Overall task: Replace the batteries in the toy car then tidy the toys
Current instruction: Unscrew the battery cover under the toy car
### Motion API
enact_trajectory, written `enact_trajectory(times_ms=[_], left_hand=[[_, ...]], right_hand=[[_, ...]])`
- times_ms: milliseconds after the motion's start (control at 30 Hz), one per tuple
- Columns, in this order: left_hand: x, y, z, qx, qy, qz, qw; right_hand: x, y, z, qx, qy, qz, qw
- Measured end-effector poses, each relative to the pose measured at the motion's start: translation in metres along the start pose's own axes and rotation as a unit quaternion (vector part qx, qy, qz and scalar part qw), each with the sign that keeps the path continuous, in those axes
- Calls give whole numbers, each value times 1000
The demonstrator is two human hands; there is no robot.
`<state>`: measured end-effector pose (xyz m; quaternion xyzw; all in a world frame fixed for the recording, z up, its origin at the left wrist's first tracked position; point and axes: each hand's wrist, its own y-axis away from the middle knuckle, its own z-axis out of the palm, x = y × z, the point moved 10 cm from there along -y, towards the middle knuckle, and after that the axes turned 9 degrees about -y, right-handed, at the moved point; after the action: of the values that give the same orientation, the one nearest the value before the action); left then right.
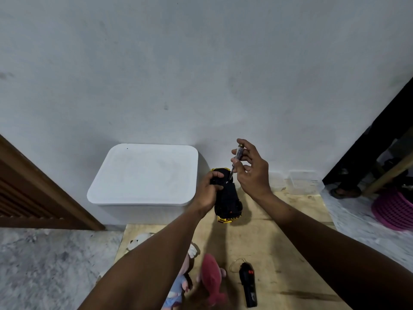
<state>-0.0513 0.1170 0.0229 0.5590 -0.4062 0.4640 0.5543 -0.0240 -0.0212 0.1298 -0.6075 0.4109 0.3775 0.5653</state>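
Note:
A black and yellow toy car (228,198) lies upside down on a plywood board (279,242), its underside facing up. My left hand (209,190) grips the car's far end. My right hand (251,167) pinches a clear-handled screwdriver (235,158), held nearly upright. The screwdriver's tip rests on the car's underside, right beside my left fingers. A black remote control (248,285) lies on the board near me. Soft toys lie at the board's near left: a pink plush (212,278), a doll in blue (176,291) and a white plush (138,240), partly hidden by my left forearm.
A white lidded storage box (145,173) stands against the wall, left of the car. A small clear plastic container (304,182) sits by the wall to the right. A pink basket (395,211) lies on the floor at far right. A wooden louvred panel (33,193) leans at left.

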Motion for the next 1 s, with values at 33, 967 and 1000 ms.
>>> enact_trajectory(times_ms=[33, 967, 1000], left_hand=[[2, 0, 0, -1, -4, 2, 1000], [5, -1, 2, -15, -67, 2, 998], [6, 0, 2, -16, -62, 3, 998]], right_hand=[[1, -1, -1, 2, 0, 4, 1000], [-5, 2, -4, 30, -13, -5, 999], [-6, 1, -5, 31, -14, -6, 999]])
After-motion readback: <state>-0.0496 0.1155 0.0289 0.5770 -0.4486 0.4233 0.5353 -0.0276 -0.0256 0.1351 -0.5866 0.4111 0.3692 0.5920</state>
